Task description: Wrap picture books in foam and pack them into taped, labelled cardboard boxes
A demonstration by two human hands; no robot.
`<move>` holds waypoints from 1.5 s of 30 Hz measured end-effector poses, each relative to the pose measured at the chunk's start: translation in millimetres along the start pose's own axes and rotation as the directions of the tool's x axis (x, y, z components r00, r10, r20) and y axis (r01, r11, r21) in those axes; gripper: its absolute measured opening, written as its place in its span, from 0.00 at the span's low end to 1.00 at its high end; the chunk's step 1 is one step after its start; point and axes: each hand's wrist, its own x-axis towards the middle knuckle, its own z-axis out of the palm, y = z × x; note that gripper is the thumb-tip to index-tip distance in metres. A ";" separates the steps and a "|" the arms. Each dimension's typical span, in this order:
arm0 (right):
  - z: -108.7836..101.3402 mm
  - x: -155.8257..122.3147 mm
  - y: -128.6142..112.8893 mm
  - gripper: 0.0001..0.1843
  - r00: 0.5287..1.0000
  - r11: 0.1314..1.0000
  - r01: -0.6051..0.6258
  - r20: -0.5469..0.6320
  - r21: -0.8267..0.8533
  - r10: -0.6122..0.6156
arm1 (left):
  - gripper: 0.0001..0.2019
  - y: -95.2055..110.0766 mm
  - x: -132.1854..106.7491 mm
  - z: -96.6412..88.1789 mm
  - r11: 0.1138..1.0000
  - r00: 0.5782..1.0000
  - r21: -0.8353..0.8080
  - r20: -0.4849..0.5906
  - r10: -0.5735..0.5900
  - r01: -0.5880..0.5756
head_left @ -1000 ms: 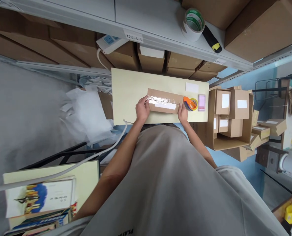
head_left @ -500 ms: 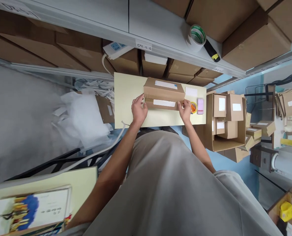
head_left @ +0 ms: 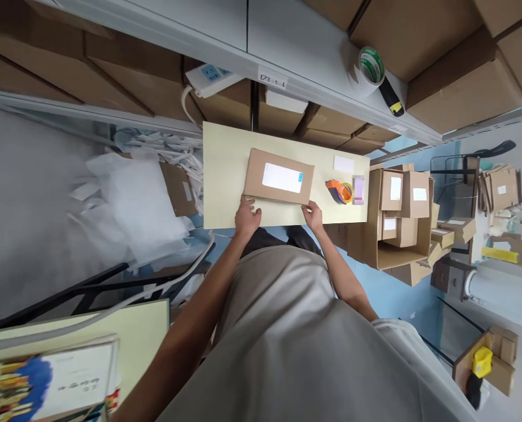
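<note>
A brown cardboard box [head_left: 253, 176] lies on the pale yellow table [head_left: 223, 214], turned slightly, with a white label [head_left: 282, 177] facing up. At its near left corner is my left hand [head_left: 247, 217], fingertips against the edge and thumb apart from them. My right hand [head_left: 312, 215] pinches the near right corner, fingers bent. Beyond the box's right end lie an orange tape dispenser [head_left: 338, 191], a pinkish pack [head_left: 358, 190] and a white slip of paper [head_left: 343, 163]. Undersides of the fingers are hidden.
A shelf with boxes runs behind the table, holding a tape roll [head_left: 370, 65], a black-handled cutter [head_left: 392, 98] and a power strip [head_left: 212, 77]. To the right stands an open carton [head_left: 397, 257] of labelled boxes. White packing sheets [head_left: 131, 205] are heaped at left.
The box has gone from tipped, with two labelled faces showing, to one labelled face up. My hands have come nearer to me, and the tape dispenser is now uncovered.
</note>
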 end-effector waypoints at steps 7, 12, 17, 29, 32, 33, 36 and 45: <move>-49.7 54.0 10.0 0.31 0.994 0.894 0.079 -0.031 -0.441 -0.103 | 0.49 8.6 16.9 10.6 0.986 0.990 -0.156 -0.116 -0.077 0.059; -113.7 76.1 53.5 0.38 0.995 0.746 -0.068 -0.098 -0.662 0.003 | 0.34 -7.7 -2.3 36.7 0.972 0.986 -0.218 -0.123 -0.111 0.082; -117.8 100.0 100.0 0.36 0.998 0.718 0.025 0.057 -0.695 0.021 | 0.27 -19.0 -42.6 89.9 0.972 0.992 -0.218 -0.073 -0.101 0.083; -102.6 121.6 145.9 0.18 0.972 0.880 0.216 0.009 -0.423 -0.235 | 0.21 26.9 -86.1 233.2 0.976 0.993 -0.219 0.121 0.017 0.010; -113.5 111.2 137.0 0.23 0.960 0.907 0.280 0.066 -0.315 -0.273 | 0.22 39.3 -90.7 250.1 0.959 0.990 -0.276 0.104 0.100 -0.068; -117.8 105.2 132.5 0.25 0.955 0.922 0.296 0.090 -0.248 -0.282 | 0.22 42.1 -91.8 253.6 0.949 0.989 -0.300 0.081 0.126 -0.096; -129.7 82.4 113.5 0.33 0.942 0.963 0.266 0.205 0.028 -0.266 | 0.20 48.1 -94.3 259.3 0.918 0.984 -0.358 -0.009 0.180 -0.171; -118.4 28.2 58.9 0.33 0.893 0.863 0.017 0.380 0.504 -0.240 | 0.11 54.4 -116.4 247.7 0.886 0.926 -0.325 -0.292 0.239 -0.331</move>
